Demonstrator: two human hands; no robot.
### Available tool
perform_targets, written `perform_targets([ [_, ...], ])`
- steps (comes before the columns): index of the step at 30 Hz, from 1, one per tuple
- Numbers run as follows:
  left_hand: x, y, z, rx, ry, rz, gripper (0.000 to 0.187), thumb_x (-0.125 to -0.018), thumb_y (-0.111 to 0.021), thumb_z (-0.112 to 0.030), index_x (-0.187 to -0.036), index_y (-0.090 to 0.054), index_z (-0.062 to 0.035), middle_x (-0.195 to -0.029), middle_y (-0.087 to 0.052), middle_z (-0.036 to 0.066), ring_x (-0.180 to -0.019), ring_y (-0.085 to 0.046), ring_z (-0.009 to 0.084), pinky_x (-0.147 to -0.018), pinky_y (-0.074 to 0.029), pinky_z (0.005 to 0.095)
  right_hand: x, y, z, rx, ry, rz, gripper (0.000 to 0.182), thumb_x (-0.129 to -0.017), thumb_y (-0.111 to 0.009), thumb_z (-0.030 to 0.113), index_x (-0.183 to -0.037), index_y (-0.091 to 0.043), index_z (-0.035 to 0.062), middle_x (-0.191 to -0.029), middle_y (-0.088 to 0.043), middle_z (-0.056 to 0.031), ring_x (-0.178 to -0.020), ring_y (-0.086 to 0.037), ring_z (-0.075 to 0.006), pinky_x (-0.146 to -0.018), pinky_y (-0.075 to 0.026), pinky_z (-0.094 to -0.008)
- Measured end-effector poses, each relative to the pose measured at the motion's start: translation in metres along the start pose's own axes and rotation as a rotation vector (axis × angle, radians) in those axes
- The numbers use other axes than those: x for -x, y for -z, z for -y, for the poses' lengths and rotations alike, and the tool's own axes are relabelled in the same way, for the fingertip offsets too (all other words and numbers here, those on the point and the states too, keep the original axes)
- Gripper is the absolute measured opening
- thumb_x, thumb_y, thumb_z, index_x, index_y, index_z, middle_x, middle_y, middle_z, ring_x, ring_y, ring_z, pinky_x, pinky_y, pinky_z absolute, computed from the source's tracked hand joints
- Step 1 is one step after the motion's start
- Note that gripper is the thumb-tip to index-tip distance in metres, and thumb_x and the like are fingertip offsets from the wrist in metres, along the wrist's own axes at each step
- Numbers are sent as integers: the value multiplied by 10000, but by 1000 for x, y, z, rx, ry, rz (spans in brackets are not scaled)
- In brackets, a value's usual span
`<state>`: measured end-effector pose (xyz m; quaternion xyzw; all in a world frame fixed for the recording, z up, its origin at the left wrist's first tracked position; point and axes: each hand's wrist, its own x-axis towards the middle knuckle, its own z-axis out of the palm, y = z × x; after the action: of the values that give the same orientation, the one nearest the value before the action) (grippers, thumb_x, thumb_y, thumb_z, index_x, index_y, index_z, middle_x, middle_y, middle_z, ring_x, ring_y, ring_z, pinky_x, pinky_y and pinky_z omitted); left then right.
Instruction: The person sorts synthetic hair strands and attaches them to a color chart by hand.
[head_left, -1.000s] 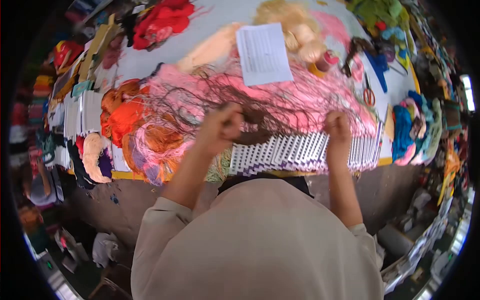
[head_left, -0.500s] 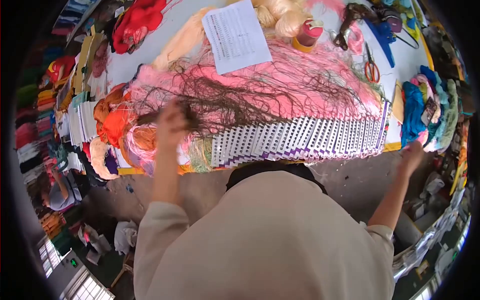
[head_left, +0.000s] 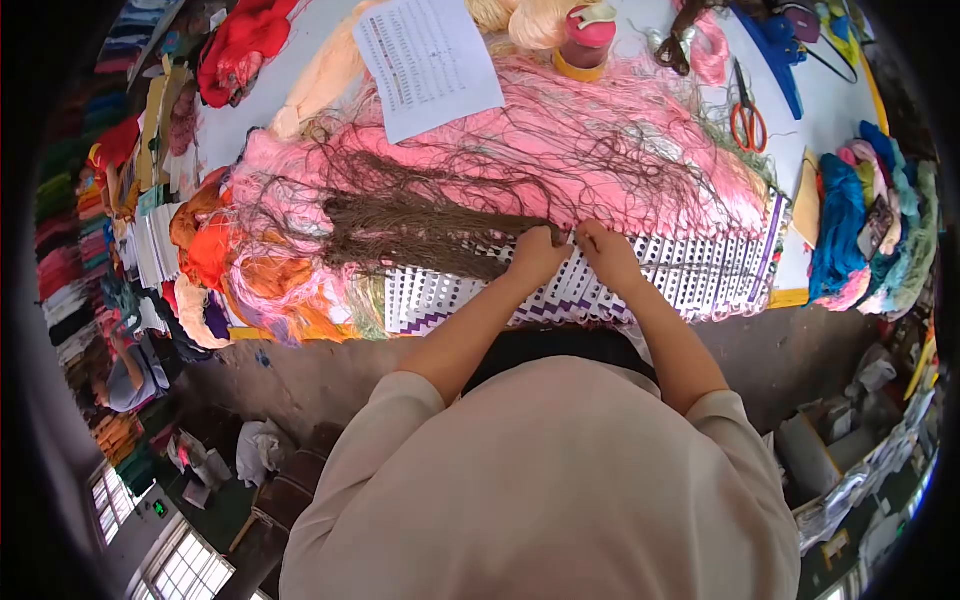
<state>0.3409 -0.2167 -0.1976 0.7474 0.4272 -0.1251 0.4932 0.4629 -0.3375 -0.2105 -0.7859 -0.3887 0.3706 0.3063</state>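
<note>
Brown yarn lies bundled at centre left, over pink yarn. Both hands meet at its right end above the punched cards: left hand and right hand pinching strands. Seemingly threading a strand; next calls for finding the right hole.

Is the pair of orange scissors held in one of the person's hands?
No, the orange scissors lie on the table far from the left hand and the right hand, which are at the brown thread bundle.
</note>
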Motion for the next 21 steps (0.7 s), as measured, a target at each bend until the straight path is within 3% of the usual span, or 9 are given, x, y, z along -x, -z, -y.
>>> perform_targets([
  [3, -1, -11, 12, 113, -133, -75, 218, -769, -703, -201, -812, -658, 8, -665, -637, 122, -511, -580, 202, -537, -457, 350, 3, 8, 2, -86, 30, 19, 101, -923, -535, 196, -976, -547, 111, -702, -616, -167, -682, -615, -378, -603, -458, -458],
  [5, 7, -4, 4, 538, 210, 94, 188, -795, -704, -167, -860, -628, -7, -599, -565, 55, -462, -488, 145, -447, -373, 309, 4, 17, 8, -99, -58, 95, 101, -920, -538, 187, -988, -535, 111, -690, -610, -167, -671, -615, -368, -602, -456, -448],
  [6, 10, -4, 0, 652, 224, 95, 164, -838, -676, -155, -897, -600, -22, -562, -483, -1, -440, -408, 93, -408, -292, 271, 3, 16, 6, -126, -86, 122, 106, -915, -548, 181, -998, -527, 119, -684, -609, -162, -666, -617, -356, -598, -456, -438],
  [8, 6, 3, -1, 716, 236, 176, 165, -851, -665, -163, -909, -600, -23, -564, -485, 0, -434, -406, 91, -411, -297, 269, 1, 14, 5, -137, -75, 102, 107, -909, -554, 169, -995, -524, 114, -673, -606, -156, -658, -616, -359, -592, -454, -438],
  [9, 4, 5, -2, 779, 252, 257, 166, -864, -654, -170, -921, -600, -23, -566, -487, 1, -428, -404, 89, -413, -302, 266, 1, 15, 4, -182, -116, 120, 102, -907, -556, 161, -985, -518, 107, -642, -600, -130, -611, -617, -308, -573, -453, -415],
  [13, -1, 9, -13, 547, 182, 271, 127, -860, -625, -153, -869, -628, -26, -542, -467, -8, -421, -406, 93, -405, -307, 274, -3, 21, 3, -324, -191, 233, 83, -911, -541, 156, -964, -508, 102, -605, -584, -80, -547, -589, -191, -547, -453, -355],
  [17, -5, 1, -4, 536, 165, 236, 159, -833, -629, -140, -832, -648, 18, -559, -534, 26, -436, -473, 121, -391, -336, 294, -3, 22, 6, -280, -258, 269, 85, -909, -529, 151, -962, -508, 88, -614, -599, -87, -574, -610, -222, -570, -467, -365],
  [19, 3, 2, -4, 291, 7, -19, 155, -826, -635, -146, -786, -626, 4, -556, -539, 31, -450, -490, 128, -402, -350, 297, -2, 17, 2, -237, -205, 226, 96, -900, -517, 141, -963, -510, 69, -635, -618, -94, -611, -632, -245, -598, -479, -374],
  [21, 11, 11, -4, 509, 58, -12, 151, -836, -636, -158, -810, -626, -10, -573, -536, 20, -453, -464, 115, -415, -338, 281, -1, 16, -2, -231, -185, 225, 111, -891, -509, 136, -963, -519, 52, -661, -635, -107, -645, -647, -266, -625, -488, -384],
])
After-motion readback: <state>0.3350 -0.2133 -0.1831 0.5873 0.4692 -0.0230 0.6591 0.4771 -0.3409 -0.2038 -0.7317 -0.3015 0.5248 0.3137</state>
